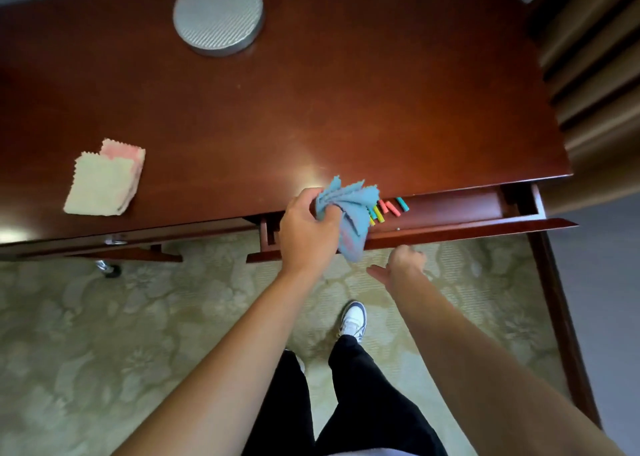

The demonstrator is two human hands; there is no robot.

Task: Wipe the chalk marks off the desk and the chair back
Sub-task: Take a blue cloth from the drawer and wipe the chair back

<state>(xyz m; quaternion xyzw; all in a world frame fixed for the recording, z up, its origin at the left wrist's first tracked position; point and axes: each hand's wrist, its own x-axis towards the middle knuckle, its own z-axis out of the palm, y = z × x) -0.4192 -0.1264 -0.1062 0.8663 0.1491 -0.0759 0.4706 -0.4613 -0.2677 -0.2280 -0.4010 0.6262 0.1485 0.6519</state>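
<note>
The dark red wooden desk [346, 92] fills the upper half of the view. My left hand [304, 230] grips a bunched blue cloth [349, 213] over the desk's front edge. Under it a shallow drawer [450, 210] stands pulled out, with several coloured chalk sticks [388, 208] lying inside, partly hidden by the cloth. My right hand [401, 265] is under the drawer's front panel with its fingers curled up out of sight; whether they hold the panel cannot be seen. No chalk marks show on the desk top. The chair back is out of view.
A folded stack of pale yellow and pink cloths [104, 182] lies at the desk's left. A round grey lamp base [219, 14] stands at the back. Brown curtains [595, 57] hang at the right. A chair caster [110, 268] shows under the desk's left.
</note>
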